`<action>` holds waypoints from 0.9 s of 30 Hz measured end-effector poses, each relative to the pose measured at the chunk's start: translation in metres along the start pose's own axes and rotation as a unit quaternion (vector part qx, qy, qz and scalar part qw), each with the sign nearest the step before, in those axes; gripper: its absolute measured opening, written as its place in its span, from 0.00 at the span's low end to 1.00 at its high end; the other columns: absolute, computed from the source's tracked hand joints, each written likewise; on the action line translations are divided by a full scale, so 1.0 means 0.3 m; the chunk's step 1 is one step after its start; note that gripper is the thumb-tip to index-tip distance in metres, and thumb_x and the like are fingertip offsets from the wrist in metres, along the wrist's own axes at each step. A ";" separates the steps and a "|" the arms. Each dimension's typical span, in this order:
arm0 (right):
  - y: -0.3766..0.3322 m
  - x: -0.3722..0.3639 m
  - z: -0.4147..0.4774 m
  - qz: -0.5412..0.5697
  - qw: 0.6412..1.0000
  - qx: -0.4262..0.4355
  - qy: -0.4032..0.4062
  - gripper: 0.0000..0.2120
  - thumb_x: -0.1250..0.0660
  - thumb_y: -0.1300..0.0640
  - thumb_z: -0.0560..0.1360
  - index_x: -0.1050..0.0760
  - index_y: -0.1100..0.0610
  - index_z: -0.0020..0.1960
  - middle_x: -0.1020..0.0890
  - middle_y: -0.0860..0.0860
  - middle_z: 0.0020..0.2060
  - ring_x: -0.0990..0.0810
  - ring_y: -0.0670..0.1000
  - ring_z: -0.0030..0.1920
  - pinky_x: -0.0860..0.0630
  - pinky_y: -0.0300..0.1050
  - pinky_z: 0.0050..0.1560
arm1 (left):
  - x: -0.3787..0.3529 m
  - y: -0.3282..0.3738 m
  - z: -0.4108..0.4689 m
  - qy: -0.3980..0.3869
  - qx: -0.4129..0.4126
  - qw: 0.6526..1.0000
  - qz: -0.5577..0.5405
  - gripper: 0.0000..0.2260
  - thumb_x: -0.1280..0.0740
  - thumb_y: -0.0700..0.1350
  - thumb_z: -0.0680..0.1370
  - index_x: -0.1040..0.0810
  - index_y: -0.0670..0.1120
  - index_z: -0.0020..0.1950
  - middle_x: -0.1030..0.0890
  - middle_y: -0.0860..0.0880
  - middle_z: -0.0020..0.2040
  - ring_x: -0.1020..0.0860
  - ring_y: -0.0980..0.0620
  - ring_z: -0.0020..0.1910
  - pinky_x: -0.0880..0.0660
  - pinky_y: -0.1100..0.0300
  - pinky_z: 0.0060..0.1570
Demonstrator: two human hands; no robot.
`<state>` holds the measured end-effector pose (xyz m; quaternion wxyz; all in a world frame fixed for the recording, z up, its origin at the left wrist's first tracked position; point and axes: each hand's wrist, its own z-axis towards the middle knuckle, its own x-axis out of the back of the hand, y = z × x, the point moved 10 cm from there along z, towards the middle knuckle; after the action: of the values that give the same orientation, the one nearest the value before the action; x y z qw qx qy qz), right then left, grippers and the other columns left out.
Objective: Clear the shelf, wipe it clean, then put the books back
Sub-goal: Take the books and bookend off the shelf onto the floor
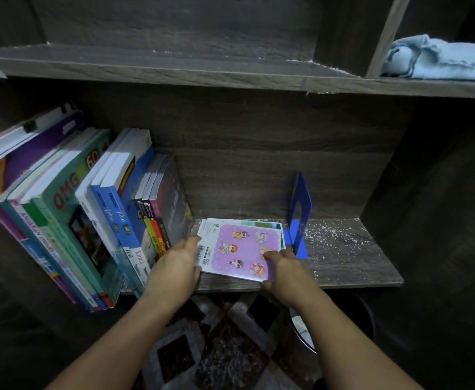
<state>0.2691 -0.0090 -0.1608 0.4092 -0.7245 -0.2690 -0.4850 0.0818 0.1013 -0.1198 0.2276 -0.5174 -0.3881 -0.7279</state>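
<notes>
A thin purple book with cartoon figures (239, 249) lies flat on the lower shelf (352, 266), on top of another thin book whose edge shows behind it. My left hand (175, 266) holds its left edge, thumb on the cover. My right hand (282, 273) grips its right front corner, fingers on the cover. A row of leaning books (95, 209) fills the left half of the shelf. A blue metal bookend (299, 212) stands just right of the flat books.
White dust and crumbs (335, 235) speckle the shelf right of the bookend. A crumpled light blue cloth (442, 60) lies on the upper shelf (174, 68) at the far right. Below are a patterned tiled floor (222, 347) and a dark round bin (343, 325).
</notes>
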 end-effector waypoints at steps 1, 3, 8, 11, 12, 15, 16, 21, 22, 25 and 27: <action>0.001 -0.007 0.008 -0.004 1.000 0.001 0.002 0.34 0.29 0.50 0.72 0.39 0.47 0.75 0.34 0.53 0.68 0.30 0.57 0.67 0.29 0.50 0.65 | -0.009 0.000 0.003 -0.007 -0.003 1.000 0.003 0.24 0.32 0.45 0.76 0.35 0.48 0.70 0.25 0.46 0.59 0.23 0.44 0.55 0.26 0.53 0.51; 0.003 -0.020 0.028 0.000 1.000 0.001 0.003 0.36 0.29 0.49 0.73 0.41 0.48 0.76 0.37 0.54 0.70 0.30 0.58 0.68 0.29 0.51 0.64 | -0.037 0.000 0.014 -0.024 -0.010 1.000 0.002 0.23 0.32 0.45 0.76 0.33 0.48 0.69 0.26 0.46 0.61 0.24 0.44 0.57 0.27 0.55 0.52; -0.014 -0.032 0.068 0.054 0.998 0.020 0.027 0.35 0.30 0.54 0.73 0.40 0.48 0.76 0.44 0.55 0.75 0.38 0.58 0.73 0.36 0.49 0.71 | -0.105 -0.001 0.047 -0.052 -0.016 0.998 -0.012 0.20 0.34 0.44 0.76 0.31 0.47 0.67 0.27 0.45 0.60 0.24 0.43 0.57 0.26 0.51 0.54; -0.011 0.005 0.084 0.124 0.988 0.019 0.085 0.27 0.34 0.58 0.75 0.33 0.50 0.72 0.40 0.54 0.72 0.32 0.58 0.69 0.34 0.48 0.69 | -0.124 -0.013 0.062 -0.050 -0.006 0.998 -0.028 0.19 0.35 0.44 0.77 0.31 0.48 0.68 0.28 0.46 0.62 0.25 0.42 0.58 0.27 0.51 0.54; -0.008 0.009 0.089 0.141 0.985 0.017 0.093 0.25 0.34 0.59 0.75 0.32 0.51 0.71 0.39 0.54 0.72 0.31 0.58 0.68 0.34 0.47 0.68 | -0.132 -0.017 0.067 -0.050 -0.004 0.998 -0.032 0.19 0.35 0.44 0.77 0.31 0.49 0.68 0.28 0.46 0.62 0.25 0.42 0.58 0.27 0.52 0.54; -0.010 -0.001 0.098 0.162 0.983 0.005 0.085 0.28 0.31 0.57 0.73 0.33 0.50 0.72 0.42 0.54 0.74 0.35 0.57 0.71 0.36 0.46 0.70 | -0.146 -0.032 0.076 -0.056 0.002 0.998 -0.034 0.19 0.35 0.44 0.77 0.31 0.50 0.68 0.27 0.47 0.63 0.24 0.43 0.58 0.27 0.52 0.55; -0.013 -0.004 0.098 0.164 0.983 -0.002 0.079 0.29 0.31 0.57 0.73 0.34 0.49 0.72 0.43 0.55 0.74 0.35 0.56 0.71 0.36 0.45 0.70 | -0.150 -0.035 0.077 -0.058 0.001 0.998 -0.032 0.19 0.34 0.44 0.77 0.31 0.51 0.68 0.27 0.48 0.63 0.24 0.43 0.59 0.27 0.53 0.55; -0.015 -0.038 0.094 0.153 0.985 -0.059 0.047 0.41 0.26 0.52 0.67 0.41 0.44 0.75 0.50 0.54 0.76 0.40 0.59 0.74 0.38 0.50 0.72 | -0.179 -0.040 0.074 -0.076 -0.009 0.997 0.003 0.18 0.32 0.47 0.77 0.29 0.50 0.66 0.27 0.50 0.66 0.25 0.46 0.62 0.28 0.54 0.57; -0.023 -0.040 0.093 0.158 0.984 -0.062 0.049 0.42 0.25 0.52 0.66 0.41 0.43 0.74 0.49 0.54 0.76 0.39 0.59 0.73 0.37 0.51 0.72 | -0.184 -0.043 0.074 -0.077 -0.010 0.997 0.010 0.17 0.33 0.47 0.78 0.28 0.50 0.66 0.28 0.50 0.67 0.26 0.46 0.63 0.28 0.54 0.57; -0.042 -0.029 0.096 0.221 0.971 -0.052 0.070 0.41 0.26 0.55 0.61 0.37 0.41 0.71 0.43 0.51 0.72 0.32 0.55 0.68 0.33 0.52 0.69 | -0.195 -0.052 0.076 -0.076 -0.010 0.997 0.016 0.17 0.34 0.46 0.78 0.29 0.51 0.68 0.30 0.50 0.71 0.28 0.46 0.67 0.30 0.54 0.60; -0.042 0.000 0.096 0.281 0.954 -0.040 0.099 0.40 0.28 0.53 0.57 0.33 0.40 0.68 0.37 0.48 0.67 0.28 0.51 0.64 0.31 0.51 0.68 | -0.202 -0.053 0.077 -0.077 -0.005 0.997 0.015 0.19 0.34 0.47 0.78 0.31 0.51 0.70 0.31 0.50 0.71 0.28 0.46 0.67 0.29 0.53 0.62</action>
<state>0.2731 0.0221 -0.1622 0.5244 -0.7347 0.0065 -0.4303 0.1053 0.1248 -0.1775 0.2055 -0.5791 -0.3932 -0.6840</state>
